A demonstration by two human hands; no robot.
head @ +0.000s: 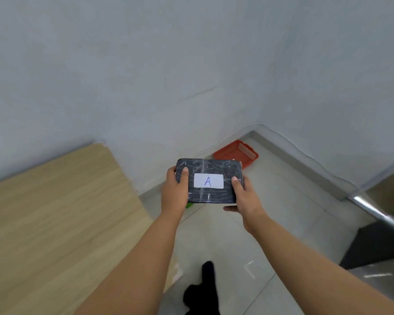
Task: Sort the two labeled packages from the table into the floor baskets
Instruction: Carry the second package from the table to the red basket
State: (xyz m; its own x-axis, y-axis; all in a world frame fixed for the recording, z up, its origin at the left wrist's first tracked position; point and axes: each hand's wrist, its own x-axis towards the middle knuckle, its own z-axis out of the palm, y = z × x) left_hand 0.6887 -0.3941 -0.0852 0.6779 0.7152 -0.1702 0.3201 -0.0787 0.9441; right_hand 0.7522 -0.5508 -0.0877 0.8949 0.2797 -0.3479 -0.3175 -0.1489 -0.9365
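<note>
A dark foot (208, 289) stands on the tiled floor (282, 219), the wooden table (55, 212) off to the left. Both hands have it: left hand (175, 192) and right hand (243, 196) clamp the ends of the dark package (208, 169), white "A" label (208, 181) up, held above the floor. Beyond, an orange basket (233, 153) sits by the wall (146, 76); a green sliver (189, 205) peeks from under the package.

dark streaked package (210, 171), orange basket (236, 153)

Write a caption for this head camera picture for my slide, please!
Both hands, left hand and right hand, hold dark package labeled A above floor, orange basket beyond.
</note>
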